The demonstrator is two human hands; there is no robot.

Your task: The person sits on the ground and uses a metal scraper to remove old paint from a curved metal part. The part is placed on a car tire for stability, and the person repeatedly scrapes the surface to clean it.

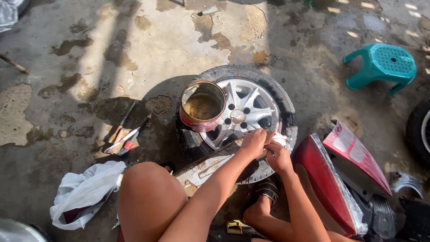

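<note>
A car wheel with a silver alloy rim lies flat on the concrete floor. An open red tin with brownish paste inside rests on its left side. A long pale, stained panel lies across the tyre's near edge. My left hand and my right hand are both pressed together on the panel's far end, fingers closed around a small whitish piece that I cannot make out. My bare knee is at the lower left and my sandalled foot sits under the panel.
Brushes and small tools lie on a board left of the wheel. A white plastic bag sits lower left. Red vehicle body parts lie to the right, a teal plastic stool stands upper right, and another tyre is at the right edge.
</note>
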